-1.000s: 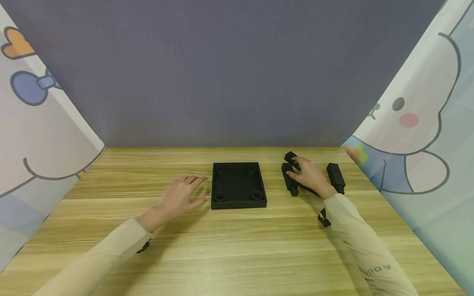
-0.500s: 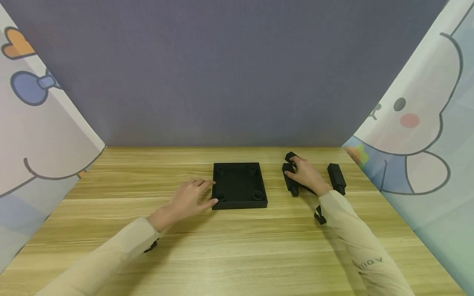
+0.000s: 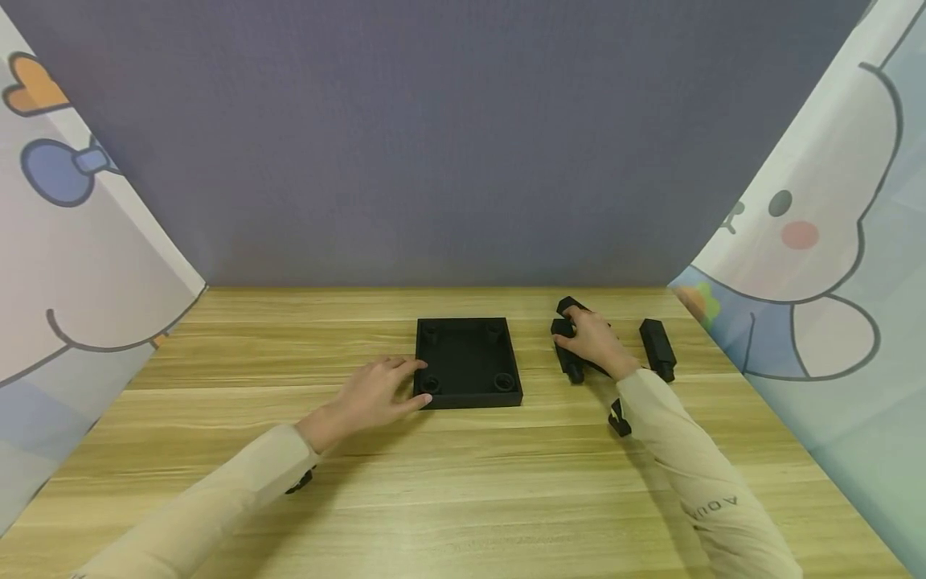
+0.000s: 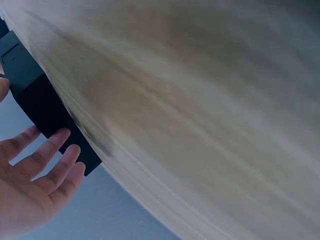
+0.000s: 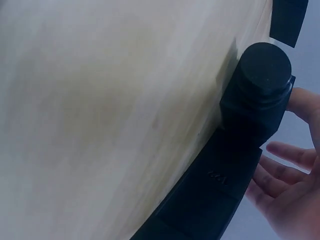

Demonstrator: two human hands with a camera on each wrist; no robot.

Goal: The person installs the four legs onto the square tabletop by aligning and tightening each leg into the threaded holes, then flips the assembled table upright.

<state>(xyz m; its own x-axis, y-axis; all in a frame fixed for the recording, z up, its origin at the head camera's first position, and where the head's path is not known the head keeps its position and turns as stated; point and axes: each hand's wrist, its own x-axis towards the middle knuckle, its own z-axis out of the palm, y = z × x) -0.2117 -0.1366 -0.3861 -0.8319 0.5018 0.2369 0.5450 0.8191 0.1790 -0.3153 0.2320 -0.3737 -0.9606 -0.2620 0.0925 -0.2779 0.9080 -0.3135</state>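
A black square tray (image 3: 467, 354) with round sockets at its corners lies in the middle of the table. At its left side is my left hand (image 3: 372, 396), fingers extended along the wall and thumb at the front left corner; the left wrist view shows fingertips against the dark side of the tray (image 4: 47, 107). My right hand (image 3: 595, 341) reaches over black table-leg-like posts, its thumb at the nearer post (image 3: 567, 362) and fingers at the farther post (image 3: 570, 305). In the right wrist view, the thumb passes partly behind a round-ended post (image 5: 260, 100), with loosely spread fingers (image 5: 280, 172) beyond.
Another black post (image 3: 657, 346) lies at the far right. Small black wrist-camera parts (image 3: 619, 420) show under the right sleeve (image 3: 673, 434). A grey panel (image 3: 448, 145) stands behind the wooden table (image 3: 463, 498), with cartoon-printed sheets (image 3: 803, 201) at both sides.
My left hand has moved right, from beside the tray to its left edge. The right hand has stayed at the posts, shifting slightly left.
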